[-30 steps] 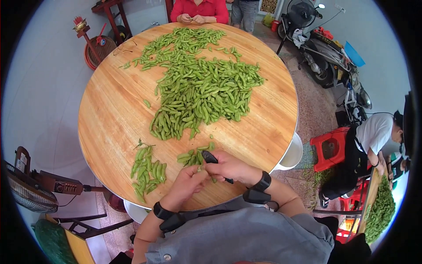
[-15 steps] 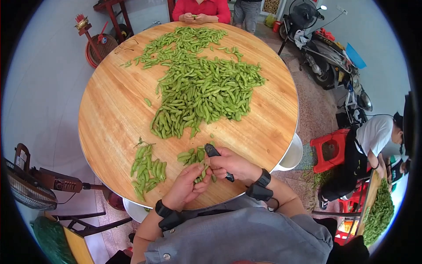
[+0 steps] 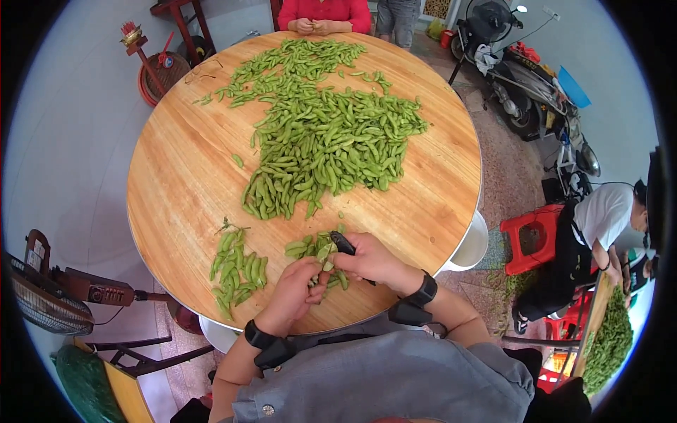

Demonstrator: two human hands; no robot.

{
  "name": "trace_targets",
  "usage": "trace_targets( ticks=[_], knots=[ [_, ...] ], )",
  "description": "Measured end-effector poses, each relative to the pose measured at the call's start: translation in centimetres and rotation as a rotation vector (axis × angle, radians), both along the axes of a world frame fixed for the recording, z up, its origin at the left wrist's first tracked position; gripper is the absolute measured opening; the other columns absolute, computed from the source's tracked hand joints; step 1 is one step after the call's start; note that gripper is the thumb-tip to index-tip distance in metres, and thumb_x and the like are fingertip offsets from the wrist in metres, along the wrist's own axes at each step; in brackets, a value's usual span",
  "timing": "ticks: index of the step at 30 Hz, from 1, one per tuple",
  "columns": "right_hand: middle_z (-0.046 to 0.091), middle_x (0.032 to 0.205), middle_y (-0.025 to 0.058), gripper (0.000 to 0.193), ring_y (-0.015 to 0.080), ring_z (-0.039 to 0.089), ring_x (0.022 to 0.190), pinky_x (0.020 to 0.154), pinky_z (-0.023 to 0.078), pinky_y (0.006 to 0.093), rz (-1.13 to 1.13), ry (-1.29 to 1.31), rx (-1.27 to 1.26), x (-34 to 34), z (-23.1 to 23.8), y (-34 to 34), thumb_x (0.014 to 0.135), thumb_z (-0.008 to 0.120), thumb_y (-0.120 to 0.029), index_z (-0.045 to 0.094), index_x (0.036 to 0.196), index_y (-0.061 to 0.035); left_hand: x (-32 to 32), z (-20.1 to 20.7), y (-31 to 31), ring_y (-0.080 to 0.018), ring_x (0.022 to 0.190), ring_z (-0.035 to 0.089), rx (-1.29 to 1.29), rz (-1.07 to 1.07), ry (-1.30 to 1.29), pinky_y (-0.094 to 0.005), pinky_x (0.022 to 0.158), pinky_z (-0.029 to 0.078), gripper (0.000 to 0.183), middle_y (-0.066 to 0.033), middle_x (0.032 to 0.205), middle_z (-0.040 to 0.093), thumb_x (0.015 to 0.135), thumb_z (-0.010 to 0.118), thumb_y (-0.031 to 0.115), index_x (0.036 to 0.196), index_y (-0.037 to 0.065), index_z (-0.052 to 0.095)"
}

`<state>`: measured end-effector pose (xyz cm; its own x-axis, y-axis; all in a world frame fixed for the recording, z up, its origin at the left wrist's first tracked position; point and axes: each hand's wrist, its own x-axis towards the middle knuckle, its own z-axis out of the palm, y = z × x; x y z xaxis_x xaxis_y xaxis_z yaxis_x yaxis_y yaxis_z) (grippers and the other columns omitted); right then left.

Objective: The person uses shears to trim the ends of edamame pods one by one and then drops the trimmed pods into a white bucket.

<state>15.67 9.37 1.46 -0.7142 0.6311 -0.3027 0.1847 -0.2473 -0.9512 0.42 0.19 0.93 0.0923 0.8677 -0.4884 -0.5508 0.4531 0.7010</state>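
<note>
My left hand is closed near the table's front edge, its fingertips pinching a green soybean pod. My right hand meets it there, thumb and fingers closed at the pod while gripping a slim black tool; its working end, if any, is hidden. The pod looks pale and split or flattened. Just behind the hands lies a small cluster of pods, partly covered by them. To their left sits another loose heap of pods. A large pile of pods spreads over the middle of the round wooden table.
Across the table sits a person in a red top, hands on the edge. White buckets stand below the rim. A red stool and another person are at right, with a motorbike behind. A fan stands left.
My right hand has turned slightly, so the black tool sits more upright and less of its lower end shows. A pale green pod now shows between my fingertips.
</note>
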Motion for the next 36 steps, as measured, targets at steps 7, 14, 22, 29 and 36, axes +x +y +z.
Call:
trace_targets(
  ticks=[7,14,22,29,36],
  knots=[
    [0.057,0.059,0.004,0.018,0.0125,0.053,0.051,0.05,0.044,0.0279,-0.176,-0.029,0.631,-0.6,-1.4,-1.2,0.083,0.056,-0.018,0.054,0.079,-0.0005,0.3,-0.3,0.0,-0.0046,0.045,0.029,-0.017,0.0,0.07,-0.0193,0.039,0.022,0.028,0.0004,0.068,0.044,0.093,0.043,0.03,0.085,0.004,0.052],
    [0.057,0.063,0.0023,0.014,0.009,0.047,0.046,0.042,0.037,0.0235,-0.065,0.078,-0.013,-0.7,0.7,-1.2,0.087,0.051,-0.015,0.053,0.081,-0.0026,0.9,-0.7,0.0,-0.0044,0.044,0.03,0.074,0.039,0.104,-0.0189,0.04,0.023,0.032,0.0015,0.064,0.042,0.094,0.043,0.034,0.083,0.005,0.051],
    [0.048,0.063,0.0005,0.015,0.0045,0.036,0.043,0.038,0.029,0.0209,-0.132,0.173,-0.503,-0.6,2.2,-0.1,0.086,0.052,-0.013,0.048,0.075,-0.0046,-0.3,-0.1,0.5,-0.0051,0.043,0.031,0.097,-0.04,0.041,-0.0194,0.039,0.023,0.021,0.0005,0.061,0.044,0.091,0.046,0.022,0.082,0.004,0.052],
    [0.049,0.065,-0.006,0.028,0.004,0.043,0.052,0.046,0.035,0.0195,0.289,-0.12,0.324,-0.1,1.4,2.9,0.079,0.065,-0.017,0.059,0.104,-0.0061,-2.5,-2.4,-0.3,-0.011,0.045,0.034,0.083,0.145,-0.583,-0.0212,0.037,0.024,0.016,-0.0079,0.071,0.048,0.083,0.044,0.014,0.085,0.001,0.052],
    [0.058,0.067,0.005,0.023,0.013,0.054,0.061,0.058,0.044,0.0274,-0.118,-0.443,0.759,-5.1,-2.3,7.5,0.074,0.067,-0.022,0.06,0.081,-0.0015,-2.5,-0.6,-0.3,-0.0113,0.05,0.039,0.055,0.148,-0.506,-0.0194,0.037,0.024,0.015,-0.0052,0.074,0.048,0.086,0.045,0.014,0.09,0.001,0.052]
  ],
)
